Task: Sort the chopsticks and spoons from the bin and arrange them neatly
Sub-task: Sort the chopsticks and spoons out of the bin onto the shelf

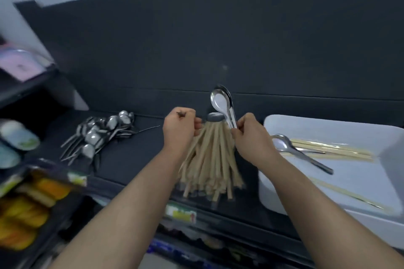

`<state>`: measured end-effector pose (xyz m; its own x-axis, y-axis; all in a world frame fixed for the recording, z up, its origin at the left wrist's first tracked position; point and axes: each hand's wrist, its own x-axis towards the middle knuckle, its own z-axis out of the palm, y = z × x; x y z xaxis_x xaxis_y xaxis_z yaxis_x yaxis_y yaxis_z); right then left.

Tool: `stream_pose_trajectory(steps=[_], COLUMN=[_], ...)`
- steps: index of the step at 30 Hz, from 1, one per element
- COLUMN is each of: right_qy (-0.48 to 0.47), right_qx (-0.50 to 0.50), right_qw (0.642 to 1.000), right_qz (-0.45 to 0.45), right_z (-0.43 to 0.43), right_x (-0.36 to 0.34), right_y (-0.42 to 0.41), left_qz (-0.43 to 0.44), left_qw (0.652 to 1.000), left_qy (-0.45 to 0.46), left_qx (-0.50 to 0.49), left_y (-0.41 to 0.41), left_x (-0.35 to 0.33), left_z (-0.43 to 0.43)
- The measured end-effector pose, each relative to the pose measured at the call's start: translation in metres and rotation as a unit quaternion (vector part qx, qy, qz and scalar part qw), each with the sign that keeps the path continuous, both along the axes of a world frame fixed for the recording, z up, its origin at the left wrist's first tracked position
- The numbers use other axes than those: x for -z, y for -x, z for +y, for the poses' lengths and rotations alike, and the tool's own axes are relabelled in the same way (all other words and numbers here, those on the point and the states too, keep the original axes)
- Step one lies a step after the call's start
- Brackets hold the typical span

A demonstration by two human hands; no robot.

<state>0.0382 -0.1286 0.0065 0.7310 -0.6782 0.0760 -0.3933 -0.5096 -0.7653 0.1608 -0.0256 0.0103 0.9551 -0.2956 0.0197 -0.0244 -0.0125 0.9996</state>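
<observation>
Two bare forearms reach in from below. The left hand [180, 129] is curled at the upper end of the chopsticks [207, 159], a pale bundle fanned out on the dark bench [135, 159]. Whether its fingers grip the bundle cannot be told. The right hand [251, 135] has its fingers [241, 125] pinched on the handles of two nested spoons [220, 101], bowls up, just above the bundle. A white bin [328, 121] sits to the right, holding one bin spoon [301, 153] and a few loose sticks [332, 149]. Well to the left lies a spoon pile [102, 131]. Blurred packets [28, 209] fill shelves at the left edge.
</observation>
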Motion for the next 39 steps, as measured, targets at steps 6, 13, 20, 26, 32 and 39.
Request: stream_pose_trajectory(steps=[6,13,20,26,32,39], right_qy=[-0.016,-0.085,-0.113,-0.102,-0.107,0.029], right_qx=[-0.062,-0.100,-0.091,-0.062,-0.040,-0.094], right_qw=[0.998,0.990,0.985,0.988,0.987,0.980], right_qz=[0.024,0.058,0.094,0.093,0.111,0.175], right_z=[0.113,0.222,0.264,0.254,0.245,0.256], right_x=[0.011,0.038,0.060,0.072,0.077,0.077], right_y=[-0.107,-0.213,-0.287,-0.354,-0.413,-0.437], left_qz=[-0.006,-0.027,-0.012,-0.007,0.003,-0.053], left_qw=[0.997,0.987,0.981,0.977,0.974,0.947], left_qy=[-0.020,-0.081,-0.106,-0.136,-0.166,-0.314], left_qx=[-0.073,-0.137,-0.164,-0.166,-0.151,-0.040], left_y=[-0.076,-0.166,-0.226,-0.283,-0.334,-0.361], left_x=[0.015,0.029,0.054,0.067,0.072,0.087], left_z=[0.135,0.273,0.319,0.312,0.294,0.297])
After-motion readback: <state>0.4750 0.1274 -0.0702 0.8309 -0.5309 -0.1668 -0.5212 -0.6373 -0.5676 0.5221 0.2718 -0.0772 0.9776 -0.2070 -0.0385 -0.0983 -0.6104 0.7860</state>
